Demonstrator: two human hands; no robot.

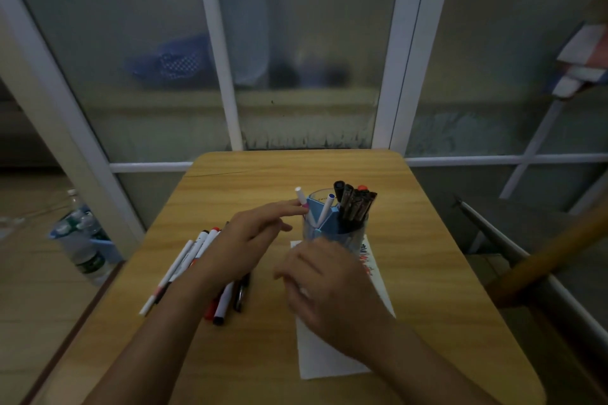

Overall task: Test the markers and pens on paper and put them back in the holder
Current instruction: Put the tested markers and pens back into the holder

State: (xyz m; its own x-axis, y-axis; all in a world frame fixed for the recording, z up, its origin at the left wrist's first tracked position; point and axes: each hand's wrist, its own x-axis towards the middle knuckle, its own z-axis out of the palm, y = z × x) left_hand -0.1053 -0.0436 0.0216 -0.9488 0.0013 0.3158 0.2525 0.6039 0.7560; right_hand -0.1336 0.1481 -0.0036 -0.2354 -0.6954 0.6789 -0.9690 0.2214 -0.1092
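Observation:
A clear round holder (333, 229) with a blue divider stands at the middle of the wooden table (434, 260). Several dark markers (355, 204) and a white pen with a blue tip stand in it. A white pen with a pink band (300, 195) leans in its left side. My left hand (245, 240) reaches to that pen with straight fingers, and the index fingertip touches it at the band. My right hand (329, 289) hovers over the white paper (329, 362) in front of the holder, fingers loosely curled, with nothing visible in it. The paper bears coloured scribbles (367, 258) near the holder.
Several loose pens and markers (210, 276) lie on the table's left part, partly under my left forearm. Water bottles (82, 240) stand on the floor to the left. A wooden rail (543, 260) and a metal bar run past the table's right side. Glass panels stand behind the table.

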